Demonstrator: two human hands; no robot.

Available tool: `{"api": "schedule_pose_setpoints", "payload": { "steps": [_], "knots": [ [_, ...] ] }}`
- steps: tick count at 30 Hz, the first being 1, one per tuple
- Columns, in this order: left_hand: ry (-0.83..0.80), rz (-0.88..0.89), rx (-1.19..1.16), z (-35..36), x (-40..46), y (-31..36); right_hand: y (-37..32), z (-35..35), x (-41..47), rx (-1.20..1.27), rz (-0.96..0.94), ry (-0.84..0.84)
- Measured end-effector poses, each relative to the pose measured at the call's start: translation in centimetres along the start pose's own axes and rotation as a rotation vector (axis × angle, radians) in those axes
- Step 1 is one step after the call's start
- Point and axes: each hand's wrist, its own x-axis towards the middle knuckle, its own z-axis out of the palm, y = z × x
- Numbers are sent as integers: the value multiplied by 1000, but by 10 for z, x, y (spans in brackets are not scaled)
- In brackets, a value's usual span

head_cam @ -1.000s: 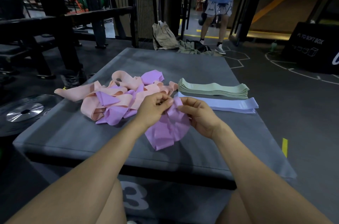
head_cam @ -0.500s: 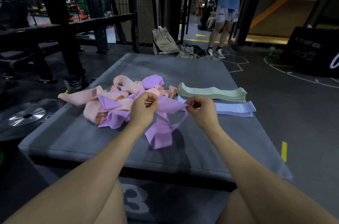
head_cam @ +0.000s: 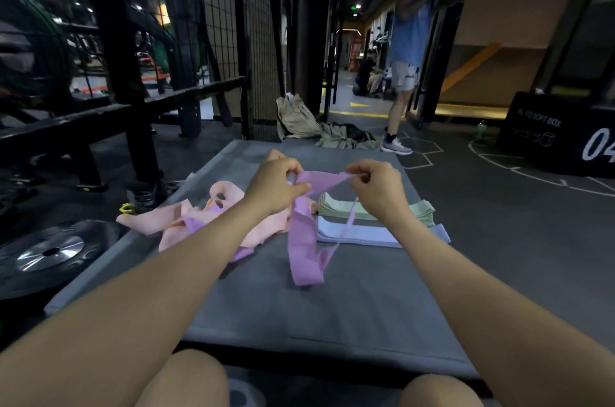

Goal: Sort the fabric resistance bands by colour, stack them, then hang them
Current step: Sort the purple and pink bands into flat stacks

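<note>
Both hands hold one purple fabric band up above the grey plyo box. My left hand pinches its upper left end and my right hand pinches the upper right end, so the top edge is stretched between them and the rest hangs twisted down to the box top. Behind my left arm lies a tangled heap of pink and purple bands. A neat stack of green bands lies behind my right hand, and a flat light-blue band lies in front of it.
A weight plate lies on the floor at left, beside a black rack. Bags and clothes lie beyond the box. A person stands at the back right, near a black soft box.
Both hands have risen and moved apart, lifting the purple band off the box and stretching its top edge. The camera has tilted upward.
</note>
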Motion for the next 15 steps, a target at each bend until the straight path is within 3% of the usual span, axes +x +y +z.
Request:
{"api": "schedule_pose_setpoints", "payload": {
  "steps": [5, 8, 15],
  "knots": [
    [100, -96, 13, -9, 6, 14, -11, -11, -9, -340, -38, -390],
    [135, -163, -57, -4, 1, 18, -20, -10, -17, -400, -41, -490],
    [-8, -206, 59, -6, -6, 27, -15, -9, -22, 16, 122, -556]
  ]
}}
